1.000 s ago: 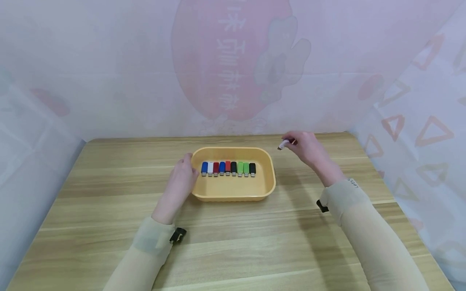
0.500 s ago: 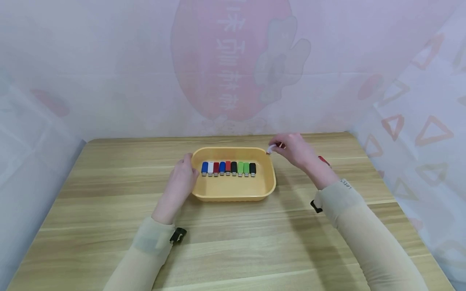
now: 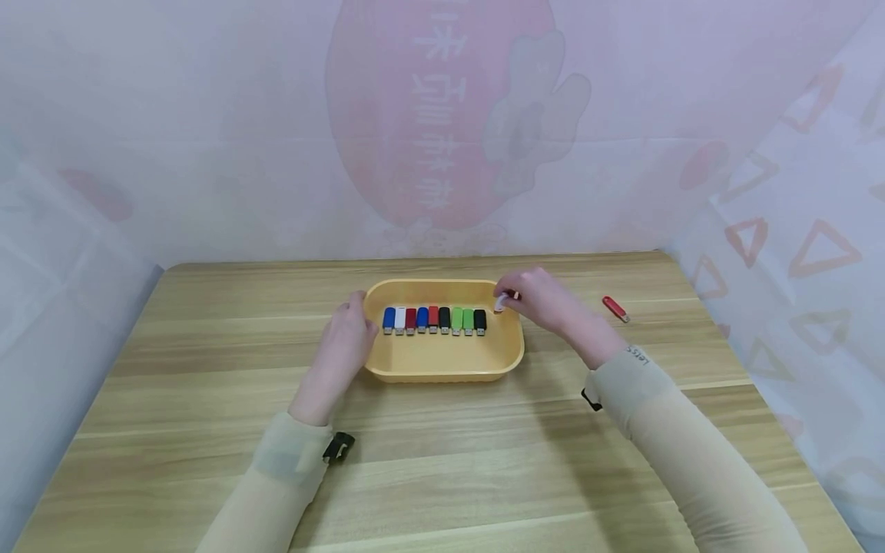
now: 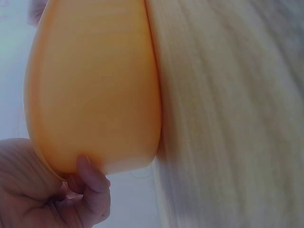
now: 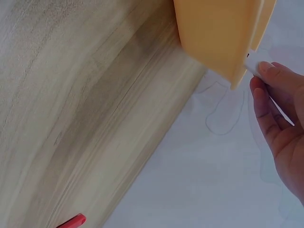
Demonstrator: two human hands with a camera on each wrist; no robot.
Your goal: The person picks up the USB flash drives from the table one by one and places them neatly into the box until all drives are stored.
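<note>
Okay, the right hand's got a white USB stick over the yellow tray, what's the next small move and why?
Probably lower the white stick into the gap just right of the black stick that ends the row. The right hand pinches it above the right end of the yellow tray, the sticks lie side by side, and the left hand steadies the tray's left rim.
</note>
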